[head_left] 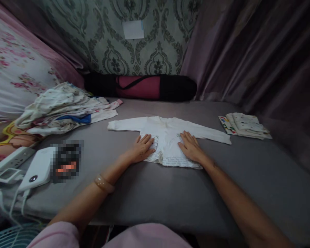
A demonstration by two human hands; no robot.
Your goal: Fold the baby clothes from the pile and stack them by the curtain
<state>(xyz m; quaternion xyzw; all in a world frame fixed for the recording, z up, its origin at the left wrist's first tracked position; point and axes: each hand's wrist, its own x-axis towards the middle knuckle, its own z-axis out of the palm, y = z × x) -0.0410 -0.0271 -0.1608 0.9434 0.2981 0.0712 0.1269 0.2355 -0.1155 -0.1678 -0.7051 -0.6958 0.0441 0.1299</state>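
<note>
Left of the fingers (146,138), slightly nearer, lies a power bank (40,165). The left hand (141,150) and right hand (192,148) rest flat, fingers straight and slightly parted, on the shirt (167,137) spread beneath them. Right of the fingers sit folded clothes (244,124); ahead and left, a clothes pile (59,105); farthest ahead, a bag (138,86).

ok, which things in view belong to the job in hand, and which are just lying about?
In the job:
white top, spread flat under left hand and right hand
probably the loose clothes pile and folded stack

Just lying about, seemingly:
long black-and-pink bag
white power bank
power strip
</note>
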